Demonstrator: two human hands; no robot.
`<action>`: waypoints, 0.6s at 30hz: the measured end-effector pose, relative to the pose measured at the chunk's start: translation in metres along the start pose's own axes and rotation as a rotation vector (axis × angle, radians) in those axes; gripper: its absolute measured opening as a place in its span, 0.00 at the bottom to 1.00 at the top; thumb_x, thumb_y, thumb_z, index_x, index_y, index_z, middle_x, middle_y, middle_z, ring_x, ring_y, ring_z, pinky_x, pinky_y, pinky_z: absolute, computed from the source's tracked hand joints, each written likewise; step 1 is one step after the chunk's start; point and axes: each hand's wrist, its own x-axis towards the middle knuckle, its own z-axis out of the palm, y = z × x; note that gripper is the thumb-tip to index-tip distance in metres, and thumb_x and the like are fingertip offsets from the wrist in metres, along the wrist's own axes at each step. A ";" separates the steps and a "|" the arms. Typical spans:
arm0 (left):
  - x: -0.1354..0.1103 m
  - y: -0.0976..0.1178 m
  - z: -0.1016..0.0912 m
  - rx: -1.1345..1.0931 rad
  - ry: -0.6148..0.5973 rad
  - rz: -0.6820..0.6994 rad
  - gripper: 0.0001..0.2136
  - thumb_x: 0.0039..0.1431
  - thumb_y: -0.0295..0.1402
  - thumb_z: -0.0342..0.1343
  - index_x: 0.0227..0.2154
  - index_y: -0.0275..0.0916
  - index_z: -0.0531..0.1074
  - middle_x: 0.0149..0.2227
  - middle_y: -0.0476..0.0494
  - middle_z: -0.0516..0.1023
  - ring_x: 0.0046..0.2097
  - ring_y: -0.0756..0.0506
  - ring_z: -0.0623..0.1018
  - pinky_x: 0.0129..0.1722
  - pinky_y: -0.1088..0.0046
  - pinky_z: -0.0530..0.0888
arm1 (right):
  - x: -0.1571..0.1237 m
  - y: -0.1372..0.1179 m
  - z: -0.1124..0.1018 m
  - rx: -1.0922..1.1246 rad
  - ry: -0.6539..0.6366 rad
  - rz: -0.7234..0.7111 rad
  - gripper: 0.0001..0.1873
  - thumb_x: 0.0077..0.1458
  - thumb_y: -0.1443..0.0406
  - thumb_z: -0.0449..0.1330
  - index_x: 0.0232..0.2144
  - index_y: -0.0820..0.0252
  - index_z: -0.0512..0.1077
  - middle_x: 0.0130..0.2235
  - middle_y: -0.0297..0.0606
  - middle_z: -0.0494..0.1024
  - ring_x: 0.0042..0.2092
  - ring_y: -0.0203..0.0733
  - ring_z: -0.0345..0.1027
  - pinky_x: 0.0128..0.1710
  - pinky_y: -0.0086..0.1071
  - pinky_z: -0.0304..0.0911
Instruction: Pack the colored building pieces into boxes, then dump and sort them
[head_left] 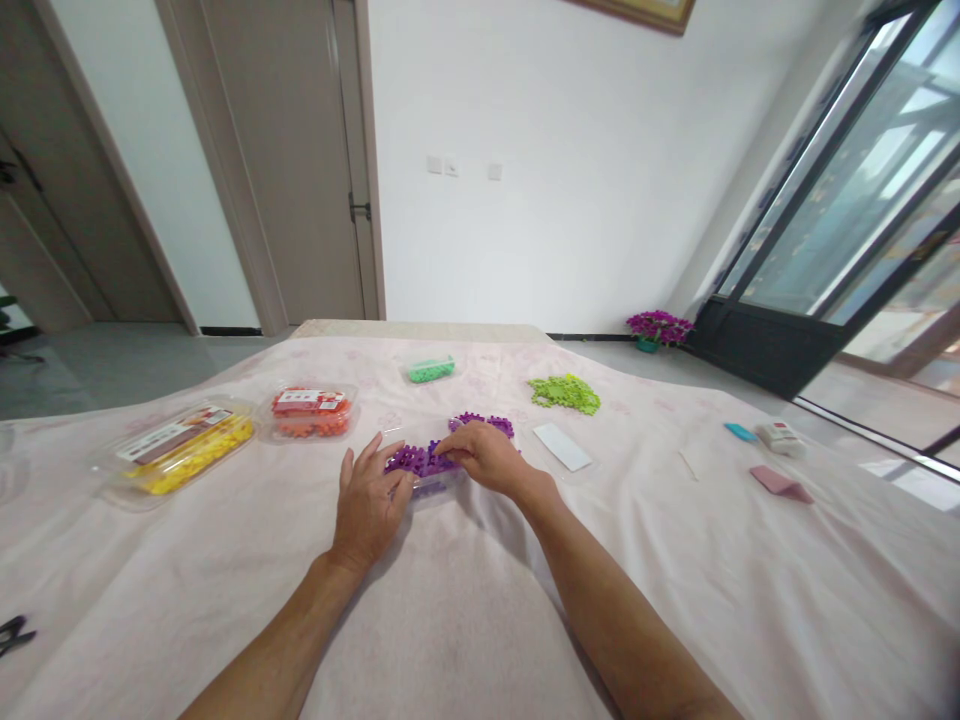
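Note:
A pile of purple plastic pieces (420, 460) lies in a clear tray on the pink cloth (465, 600), with more purple pieces (484, 421) just behind. My left hand (367, 500) rests flat beside the tray's left end, fingers spread and open. My right hand (484, 455) lies over the right part of the purple pile, fingers curled down onto the pieces. Whether it grips any piece is hidden under the fingers.
Clear boxes hold yellow pieces (180, 452), orange pieces (311, 412) and green pieces (431, 369). Loose lime pieces (564, 393) lie at the back right. A white lid (562, 446), a pink card (780, 483), a blue item (741, 432) and black scissors (11, 633) lie around.

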 end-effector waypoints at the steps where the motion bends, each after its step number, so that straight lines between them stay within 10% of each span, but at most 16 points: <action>1: 0.000 -0.001 0.001 0.003 0.002 0.001 0.15 0.68 0.35 0.48 0.32 0.45 0.80 0.57 0.43 0.78 0.68 0.33 0.64 0.66 0.35 0.54 | 0.000 -0.001 0.000 -0.010 -0.016 -0.016 0.16 0.60 0.72 0.59 0.44 0.52 0.83 0.44 0.36 0.85 0.46 0.42 0.76 0.51 0.33 0.63; 18: 0.000 -0.005 0.005 -0.084 0.066 0.006 0.08 0.67 0.37 0.49 0.39 0.43 0.73 0.49 0.41 0.78 0.64 0.36 0.69 0.66 0.46 0.60 | 0.001 -0.020 -0.007 -0.164 -0.184 0.002 0.22 0.60 0.74 0.56 0.49 0.48 0.81 0.46 0.35 0.85 0.47 0.43 0.75 0.50 0.34 0.62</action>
